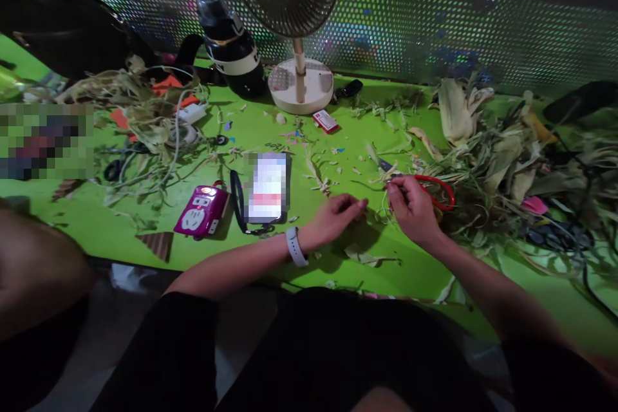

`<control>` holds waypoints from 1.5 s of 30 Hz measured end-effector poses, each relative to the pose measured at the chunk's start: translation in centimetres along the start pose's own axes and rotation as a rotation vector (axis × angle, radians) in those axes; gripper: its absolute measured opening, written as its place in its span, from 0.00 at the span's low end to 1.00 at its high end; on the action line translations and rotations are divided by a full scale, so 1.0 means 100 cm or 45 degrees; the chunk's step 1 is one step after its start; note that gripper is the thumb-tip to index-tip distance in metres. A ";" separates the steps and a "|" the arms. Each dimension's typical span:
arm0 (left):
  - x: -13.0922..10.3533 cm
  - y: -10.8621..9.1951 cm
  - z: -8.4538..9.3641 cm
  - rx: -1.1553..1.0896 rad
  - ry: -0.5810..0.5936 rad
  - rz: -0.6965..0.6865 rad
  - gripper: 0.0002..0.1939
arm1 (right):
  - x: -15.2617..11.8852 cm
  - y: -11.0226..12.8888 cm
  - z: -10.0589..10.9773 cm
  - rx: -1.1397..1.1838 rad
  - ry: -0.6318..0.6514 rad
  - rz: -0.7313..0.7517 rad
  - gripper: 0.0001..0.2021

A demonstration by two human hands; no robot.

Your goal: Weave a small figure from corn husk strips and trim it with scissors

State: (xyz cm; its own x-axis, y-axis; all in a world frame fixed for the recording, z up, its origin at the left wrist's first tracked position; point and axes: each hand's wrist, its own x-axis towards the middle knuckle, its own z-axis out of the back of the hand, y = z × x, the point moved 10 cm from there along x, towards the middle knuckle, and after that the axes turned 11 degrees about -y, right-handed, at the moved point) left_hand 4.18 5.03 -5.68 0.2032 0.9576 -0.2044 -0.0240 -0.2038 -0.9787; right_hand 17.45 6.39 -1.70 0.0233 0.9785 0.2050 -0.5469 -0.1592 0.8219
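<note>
My left hand (pixel 338 217) is just above the green table, its fingers curled and thumb and forefinger pinched together. Whatever is between those fingertips is too small to make out. To its right, my right hand (pixel 412 209) pinches a thin pale strand at its fingertips. Right behind that hand lies a pair of scissors (pixel 437 188) with red handles, the dark blades pointing left and partly covered by husk bits. A dry husk scrap (pixel 369 257) rests on the table below both hands.
Dried corn husks (pixel 502 154) are heaped at the right, more husks (pixel 159 109) with a white cable at the left. A phone (pixel 268 188), purple socket adapter (pixel 200 211), fan (pixel 300 87), dark bottle (pixel 234 55) and small red-white box (pixel 325 121) stand about. Another person's knee (pixel 38 270) shows left.
</note>
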 end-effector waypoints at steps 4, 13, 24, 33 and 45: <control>-0.011 0.011 -0.018 -0.270 0.057 0.087 0.15 | -0.011 0.030 -0.011 -0.593 -0.072 0.549 0.10; -0.012 0.031 -0.013 -0.767 -0.146 0.444 0.13 | -0.043 0.068 -0.035 -1.124 -0.142 1.213 0.10; -0.010 0.034 -0.006 -0.947 -0.264 0.484 0.14 | -0.054 0.075 -0.043 -1.244 -0.094 1.261 0.15; -0.006 0.034 -0.008 -0.963 -0.237 0.457 0.13 | -0.067 0.074 -0.051 -1.312 -0.113 1.163 0.20; 0.002 0.021 -0.002 -1.036 -0.174 0.348 0.11 | -0.069 0.067 -0.057 -1.184 -0.055 1.193 0.26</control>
State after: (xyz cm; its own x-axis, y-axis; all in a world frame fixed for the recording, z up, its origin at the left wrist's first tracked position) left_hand 4.31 4.73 -7.71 0.1717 0.8592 -0.4821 0.6634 -0.4626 -0.5882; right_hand 8.84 -0.72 -0.65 -0.6590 0.5402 0.5234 -0.7369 -0.6032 -0.3053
